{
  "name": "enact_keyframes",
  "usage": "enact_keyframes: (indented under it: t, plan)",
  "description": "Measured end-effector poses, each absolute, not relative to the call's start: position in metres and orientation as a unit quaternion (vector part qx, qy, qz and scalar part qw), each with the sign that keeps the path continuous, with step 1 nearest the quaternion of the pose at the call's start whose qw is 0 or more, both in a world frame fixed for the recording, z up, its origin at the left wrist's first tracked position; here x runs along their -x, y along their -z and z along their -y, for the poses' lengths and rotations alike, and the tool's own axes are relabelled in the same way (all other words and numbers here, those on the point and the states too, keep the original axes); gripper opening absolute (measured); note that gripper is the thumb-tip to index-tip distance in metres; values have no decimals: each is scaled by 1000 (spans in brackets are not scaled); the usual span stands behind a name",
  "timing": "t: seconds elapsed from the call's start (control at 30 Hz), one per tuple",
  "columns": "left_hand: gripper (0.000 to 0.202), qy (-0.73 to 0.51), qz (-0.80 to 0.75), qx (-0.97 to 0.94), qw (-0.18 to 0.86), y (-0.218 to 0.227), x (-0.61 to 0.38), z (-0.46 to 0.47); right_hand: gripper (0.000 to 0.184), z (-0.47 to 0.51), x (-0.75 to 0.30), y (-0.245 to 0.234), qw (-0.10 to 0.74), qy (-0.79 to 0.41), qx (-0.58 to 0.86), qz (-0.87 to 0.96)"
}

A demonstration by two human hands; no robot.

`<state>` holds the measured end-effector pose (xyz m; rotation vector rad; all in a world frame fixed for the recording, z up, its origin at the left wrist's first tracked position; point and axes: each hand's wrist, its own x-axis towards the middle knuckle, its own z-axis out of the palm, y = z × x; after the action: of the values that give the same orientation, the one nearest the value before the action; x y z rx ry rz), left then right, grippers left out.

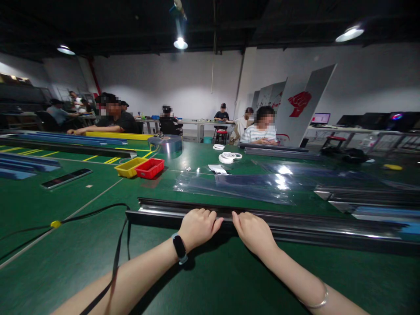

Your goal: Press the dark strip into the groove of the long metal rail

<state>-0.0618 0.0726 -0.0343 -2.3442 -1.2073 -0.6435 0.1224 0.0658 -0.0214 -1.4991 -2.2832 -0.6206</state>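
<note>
Desk: The left hand (197, 228), the one with the black wristband (180, 247): what has it got?

Photographer: Its fingers are curled over the near edge of a long black rail (328, 229), gripping it knuckles up. The right hand (254, 232) sits just beside it at 3 o'clock, clamped over the same edge in the same way. A thin bracelet (320, 302) circles that wrist.

Desk: And where is the rail relative to the hands?

Photographer: It lies flat on the green table (213, 280), directly under the fingers at 12 o'clock, and runs crosswise from 9 o'clock to 3 o'clock. Its left end stops a little past the left hand, and its right end leaves the frame.

Desk: What's around it?

Photographer: A black strap (115, 258) trails over the table at 9 o'clock of the left hand. Beyond the rail at 12 o'clock lie clear plastic sheets (236, 183), then white tape rolls (229, 156). At 11 o'clock a yellow bin (129, 168) and a red bin (150, 168) touch side by side. More dark rails (370, 197) lie at 2 o'clock.

Desk: And farthest back?

Photographer: Co-workers sit at the table's far side. A person in a striped shirt (260, 133) is at 1 o'clock, and a person in a black shirt (123, 122) is farther out along the bins' line. Behind the striped shirt leans a white board with a red fist (300, 103).
</note>
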Motion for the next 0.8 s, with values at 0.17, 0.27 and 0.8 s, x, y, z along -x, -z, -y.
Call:
enact_keyframes:
  t: [0.17,0.27,0.8]
  plan:
    - [33,225,437,844,215,34,62,-73,43,-67,-122,23,177,211,536,798]
    - [33,222,439,844,214,34,61,-73,39,-67,-124,19,136,209,516,820]
    - [33,234,431,844,219,34,62,-73,37,-67,-123,21,112,220,524,815]
